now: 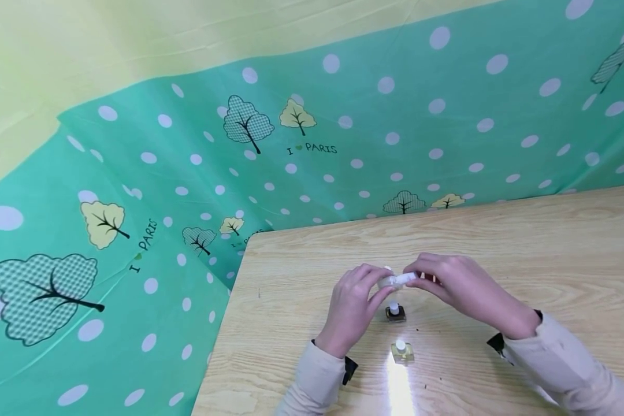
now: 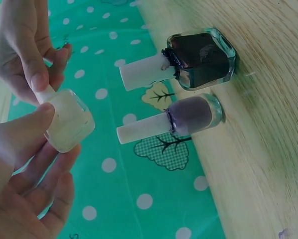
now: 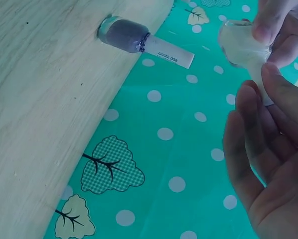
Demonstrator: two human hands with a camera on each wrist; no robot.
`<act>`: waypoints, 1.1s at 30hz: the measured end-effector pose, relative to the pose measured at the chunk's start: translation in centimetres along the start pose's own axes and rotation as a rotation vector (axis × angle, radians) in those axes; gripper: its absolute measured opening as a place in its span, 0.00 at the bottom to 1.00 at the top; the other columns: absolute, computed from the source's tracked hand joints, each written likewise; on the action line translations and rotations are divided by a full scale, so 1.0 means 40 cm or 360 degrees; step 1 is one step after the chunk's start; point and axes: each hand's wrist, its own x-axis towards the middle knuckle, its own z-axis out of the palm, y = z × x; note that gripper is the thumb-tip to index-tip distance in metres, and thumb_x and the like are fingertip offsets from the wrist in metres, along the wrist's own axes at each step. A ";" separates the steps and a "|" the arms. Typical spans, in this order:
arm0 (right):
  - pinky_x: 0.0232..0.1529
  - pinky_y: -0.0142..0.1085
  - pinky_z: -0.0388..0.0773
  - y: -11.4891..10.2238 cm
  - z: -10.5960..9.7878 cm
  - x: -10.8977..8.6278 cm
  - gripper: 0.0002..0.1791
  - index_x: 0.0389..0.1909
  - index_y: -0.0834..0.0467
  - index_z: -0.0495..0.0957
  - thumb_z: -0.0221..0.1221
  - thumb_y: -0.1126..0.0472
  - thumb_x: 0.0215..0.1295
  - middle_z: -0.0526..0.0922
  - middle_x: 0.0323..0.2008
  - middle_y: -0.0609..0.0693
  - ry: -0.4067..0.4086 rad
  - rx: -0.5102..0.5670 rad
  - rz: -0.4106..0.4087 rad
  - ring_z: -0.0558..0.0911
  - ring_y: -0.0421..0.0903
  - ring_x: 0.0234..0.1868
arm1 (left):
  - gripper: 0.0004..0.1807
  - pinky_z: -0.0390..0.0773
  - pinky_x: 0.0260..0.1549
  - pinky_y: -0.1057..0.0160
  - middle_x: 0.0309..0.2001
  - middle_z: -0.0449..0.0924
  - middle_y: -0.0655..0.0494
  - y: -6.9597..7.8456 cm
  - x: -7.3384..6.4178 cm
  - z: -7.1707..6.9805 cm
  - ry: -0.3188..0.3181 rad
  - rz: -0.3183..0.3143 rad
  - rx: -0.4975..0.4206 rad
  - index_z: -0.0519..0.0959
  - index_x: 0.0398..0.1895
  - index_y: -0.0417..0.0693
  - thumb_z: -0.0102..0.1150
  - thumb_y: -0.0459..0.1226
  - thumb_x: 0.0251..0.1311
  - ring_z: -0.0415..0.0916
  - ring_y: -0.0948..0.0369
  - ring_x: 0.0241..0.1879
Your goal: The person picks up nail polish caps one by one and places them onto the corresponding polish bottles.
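Observation:
Above the table, my left hand grips a square glass nail polish bottle with whitish polish in it. My right hand pinches its white cap between thumb and fingers. The bottle lies tilted on its side between the hands, cap towards the right; the cap sits against the neck. Below the hands stands a nearly black nail polish bottle with a white cap. A purple nail polish bottle stands farther back, mostly hidden by the held bottle in the head view.
A pale yellow nail polish bottle with a white cap stands upright nearer the front, beside a bright glare strip. Small dark specks mark the wooden table. A green dotted cloth hangs behind and to the left.

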 end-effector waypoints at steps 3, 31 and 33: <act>0.22 0.24 0.69 -0.006 -0.002 0.001 0.03 0.34 0.49 0.84 0.68 0.58 0.61 0.76 0.25 0.32 -0.0022 0.0029 0.0051 0.67 0.25 0.22 | 0.13 0.78 0.42 0.71 0.42 0.84 0.61 0.001 0.000 0.001 -0.0005 0.0002 0.0017 0.84 0.47 0.52 0.67 0.42 0.60 0.81 0.66 0.41; 0.26 0.28 0.75 -0.010 0.002 0.005 0.06 0.30 0.51 0.85 0.65 0.53 0.64 0.77 0.21 0.34 -0.0079 0.0281 0.0425 0.73 0.29 0.22 | 0.14 0.76 0.37 0.73 0.42 0.82 0.62 0.005 0.002 0.022 0.0133 0.0036 0.0095 0.85 0.46 0.53 0.70 0.43 0.56 0.79 0.67 0.39; 0.25 0.28 0.75 -0.010 0.003 0.006 0.06 0.31 0.51 0.85 0.65 0.53 0.65 0.77 0.21 0.34 -0.0073 0.0286 0.0436 0.73 0.30 0.22 | 0.14 0.76 0.37 0.73 0.42 0.82 0.62 0.003 0.004 0.022 0.0135 0.0037 0.0089 0.85 0.46 0.53 0.69 0.43 0.57 0.79 0.67 0.39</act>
